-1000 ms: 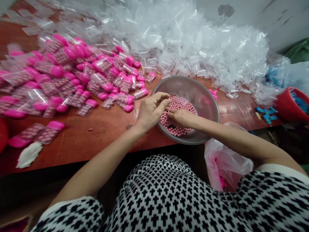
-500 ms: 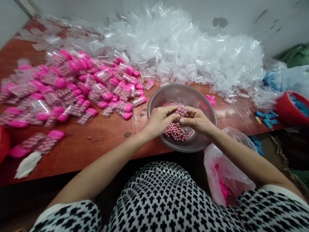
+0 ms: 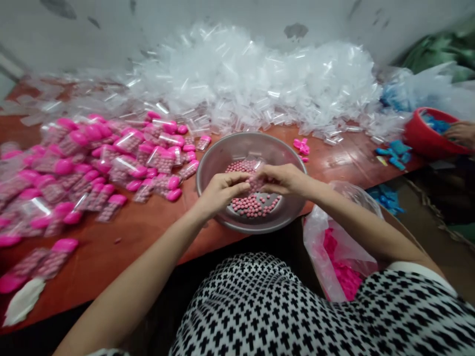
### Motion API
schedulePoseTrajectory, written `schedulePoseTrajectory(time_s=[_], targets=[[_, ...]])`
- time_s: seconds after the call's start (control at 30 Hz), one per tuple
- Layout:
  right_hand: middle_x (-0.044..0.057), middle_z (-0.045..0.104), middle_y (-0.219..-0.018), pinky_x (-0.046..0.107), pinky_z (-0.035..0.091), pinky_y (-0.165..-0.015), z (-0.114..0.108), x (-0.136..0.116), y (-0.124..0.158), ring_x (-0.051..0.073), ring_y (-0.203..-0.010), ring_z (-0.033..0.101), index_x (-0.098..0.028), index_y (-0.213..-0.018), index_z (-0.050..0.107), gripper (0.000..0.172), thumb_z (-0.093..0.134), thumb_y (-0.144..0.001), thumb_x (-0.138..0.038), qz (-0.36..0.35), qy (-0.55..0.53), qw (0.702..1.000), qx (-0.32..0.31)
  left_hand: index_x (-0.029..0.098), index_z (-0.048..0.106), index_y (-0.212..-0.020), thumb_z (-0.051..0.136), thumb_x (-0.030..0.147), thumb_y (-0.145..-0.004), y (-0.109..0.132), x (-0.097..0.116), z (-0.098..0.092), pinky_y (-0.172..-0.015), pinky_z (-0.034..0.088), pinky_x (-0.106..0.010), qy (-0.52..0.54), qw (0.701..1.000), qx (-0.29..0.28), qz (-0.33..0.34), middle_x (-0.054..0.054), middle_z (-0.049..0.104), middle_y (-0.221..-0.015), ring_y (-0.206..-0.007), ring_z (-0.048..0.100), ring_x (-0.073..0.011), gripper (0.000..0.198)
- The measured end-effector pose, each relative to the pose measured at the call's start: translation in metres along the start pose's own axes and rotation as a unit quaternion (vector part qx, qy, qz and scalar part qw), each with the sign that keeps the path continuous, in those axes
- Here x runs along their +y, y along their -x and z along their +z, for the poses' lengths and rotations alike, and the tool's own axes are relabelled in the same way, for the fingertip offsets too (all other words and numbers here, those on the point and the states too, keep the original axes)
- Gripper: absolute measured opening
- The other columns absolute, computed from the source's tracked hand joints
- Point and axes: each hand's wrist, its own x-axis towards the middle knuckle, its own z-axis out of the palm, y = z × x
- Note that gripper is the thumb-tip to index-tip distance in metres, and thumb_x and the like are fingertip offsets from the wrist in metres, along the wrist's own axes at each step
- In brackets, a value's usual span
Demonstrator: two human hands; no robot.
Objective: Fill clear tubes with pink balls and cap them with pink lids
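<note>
Co-worker's hand (image 3: 462, 134) is newly appearing at the red tub (image 3: 421, 137); left hand (image 3: 224, 193) and right hand (image 3: 287, 179), fingers half-curled, are pinching what looks like a blurry bead-filled clear packet (image 3: 256, 183) over the grey bowl (image 3: 241, 147).

I see the right hand (image 3: 284, 179) up out of the small round pink beads (image 3: 250, 205) it was dipped into a second ago; it now meets the left hand (image 3: 228, 190) at a flat clear plastic packet (image 3: 256, 182) of beads. Below both hands, more floor of the round grey metal bowl (image 3: 241, 146) shows. Well right of the right hand, a co-worker's hand (image 3: 460, 134) has come to the round red tub (image 3: 421, 133).
</note>
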Motion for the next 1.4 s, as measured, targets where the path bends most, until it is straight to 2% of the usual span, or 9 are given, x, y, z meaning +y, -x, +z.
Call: schedulePoseTrajectory(time_s=[0.3, 0.43, 0.53, 0.63, 0.73, 0.93, 1.07, 1.23, 1.4], targets=[[0.002, 0.066, -0.075, 0.024, 0.042, -0.063, 0.026, -0.005, 0.024, 0.013, -0.067, 0.06, -0.017, -0.089, 0.06, 0.013, 0.059, -0.092, -0.029, 0.072, 0.051, 0.996, 0.031, 0.021, 0.079, -0.089, 0.086, 0.052, -0.056, -0.002, 0.003, 0.001, -0.077, 0.061, -0.038, -0.11, 0.992, 0.05, -0.033, -0.007, 0.078, -0.09, -0.085, 0.071, -0.0275, 0.046], [0.006, 0.072, -0.093, 0.028, 0.048, -0.076, -0.001, 0.019, 0.043, 0.017, -0.082, 0.064, -0.018, -0.101, 0.065, 0.029, 0.066, -0.087, -0.043, 0.087, 0.066, 0.987, 0.115, 0.02, 0.077, -0.093, 0.087, 0.05, -0.058, -0.002, -0.003, -0.001, -0.077, 0.061, -0.033, -0.062, 0.994, 0.079, -0.05, -0.006, 0.077, -0.091, -0.082, 0.071, -0.0227, 0.046], [0.012, 0.071, -0.111, 0.031, 0.047, -0.089, -0.032, 0.065, 0.054, 0.02, -0.1, 0.064, -0.015, -0.114, 0.065, 0.027, 0.056, -0.094, -0.032, 0.209, 0.147, 0.941, 0.224, 0.02, 0.074, -0.096, 0.087, 0.044, -0.062, -0.002, -0.005, -0.002, -0.078, 0.06, -0.03, -0.003, 0.996, 0.066, -0.06, -0.005, 0.076, -0.091, -0.083, 0.071, -0.0202, 0.043], [0.015, 0.069, -0.118, 0.034, 0.046, -0.092, -0.046, 0.113, 0.058, 0.024, -0.109, 0.062, -0.013, -0.117, 0.067, 0.029, 0.048, -0.097, -0.023, 0.327, 0.265, 0.901, 0.105, 0.02, 0.073, -0.095, 0.088, 0.038, -0.062, -0.003, -0.004, -0.002, -0.075, 0.061, -0.026, 0.055, 0.993, 0.074, -0.079, -0.004, 0.075, -0.087, -0.08, 0.071, -0.0176, 0.041], [0.015, 0.068, -0.121, 0.033, 0.046, -0.091, -0.037, 0.14, 0.054, 0.024, -0.111, 0.061, -0.017, -0.12, 0.067, 0.032, 0.046, -0.097, -0.021, 0.346, 0.299, 0.889, -0.013, 0.02, 0.074, -0.094, 0.089, 0.036, -0.061, -0.003, 0.0, 0.0, -0.071, 0.061, -0.022, 0.074, 0.988, 0.099, -0.088, -0.005, 0.076, -0.09, -0.08, 0.071, -0.0164, 0.04], [0.019, 0.069, -0.117, 0.037, 0.042, -0.098, -0.017, 0.152, 0.053, 0.026, -0.115, 0.059, -0.012, -0.115, 0.068, 0.031, 0.046, -0.097, -0.025, 0.359, 0.308, 0.881, -0.006, 0.022, 0.075, -0.098, 0.087, 0.036, -0.065, -0.001, 0.0, 0.002, -0.076, 0.062, -0.024, 0.08, 0.989, 0.107, -0.067, -0.005, 0.077, -0.099, -0.085, 0.072, -0.0174, 0.038], [0.019, 0.069, -0.118, 0.036, 0.046, -0.09, -0.026, 0.142, 0.068, 0.026, -0.107, 0.064, -0.01, -0.121, 0.065, 0.038, 0.04, -0.1, -0.03, 0.375, 0.301, 0.876, 0.043, 0.021, 0.076, -0.098, 0.086, 0.041, -0.065, -0.001, -0.005, 0.001, -0.076, 0.063, -0.031, 0.06, 0.992, 0.102, -0.042, -0.008, 0.076, -0.103, -0.087, 0.073, -0.021, 0.04], [0.01, 0.07, -0.115, 0.032, 0.051, -0.085, -0.034, 0.075, 0.06, 0.02, -0.094, 0.068, -0.018, -0.128, 0.06, 0.04, 0.041, -0.1, -0.039, 0.229, 0.087, 0.919, 0.31, 0.02, 0.077, -0.101, 0.083, 0.046, -0.069, 0.002, -0.004, 0.004, -0.082, 0.062, -0.036, 0.017, 0.997, 0.069, 0.002, -0.01, 0.076, -0.103, -0.091, 0.073, -0.0234, 0.042], [0.008, 0.071, -0.107, 0.036, 0.049, -0.094, -0.011, -0.007, 0.021, 0.021, -0.102, 0.065, -0.023, -0.114, 0.067, 0.03, 0.052, -0.096, -0.041, 0.042, 0.038, 0.973, 0.223, 0.018, 0.077, -0.103, 0.079, 0.045, -0.073, 0.005, -0.005, 0.006, -0.086, 0.059, -0.035, -0.046, 0.994, 0.062, 0.082, -0.01, 0.077, -0.102, -0.095, 0.072, -0.0242, 0.041]])
